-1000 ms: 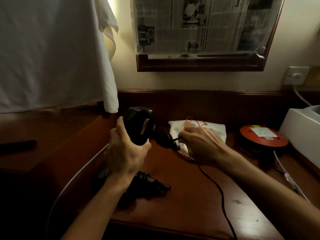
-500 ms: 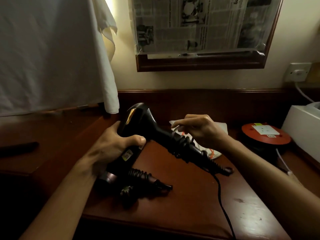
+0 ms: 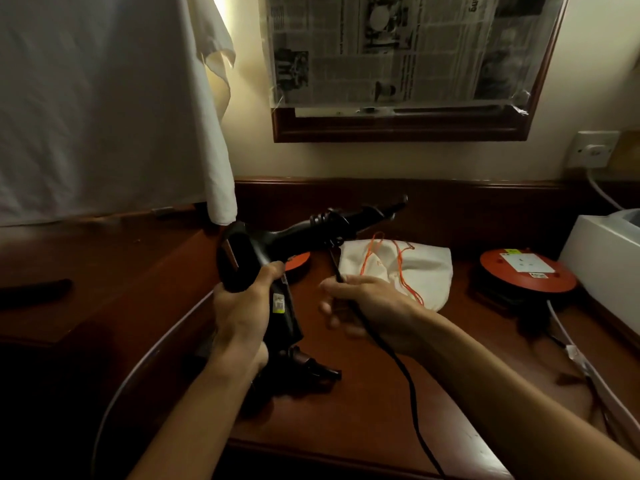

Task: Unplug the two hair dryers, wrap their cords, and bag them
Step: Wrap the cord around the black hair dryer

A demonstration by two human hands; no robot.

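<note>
A: Two dryers: one (image 3: pixel 256 258) gripped in left hand (image 3: pixel 242 317), handle pointing 2 o'clock; second (image 3: pixel 304 367) lies below.
B: Right hand (image 3: pixel 367 306)?
A: Fingers loosely curled round cord (image 3: pixel 388 351) (blurred). Keep it taut, lay turns snug beside existing coils. Bag (image 3: pixel 408 268) at 1 o'clock.

White cloth (image 3: pixel 104 105) hangs over the wooden desk's (image 3: pixel 363 403) far-left part. Framed mirror (image 3: pixel 401 126) on the wall, covered with newspaper (image 3: pixel 398 50) under clear plastic. White wall socket (image 3: pixel 593 150) at far right. Orange cable reel (image 3: pixel 526 270) near the desk's right edge, white box (image 3: pixel 602 261) just beside it. White cable (image 3: pixel 585 368) runs along the right edge.
</note>
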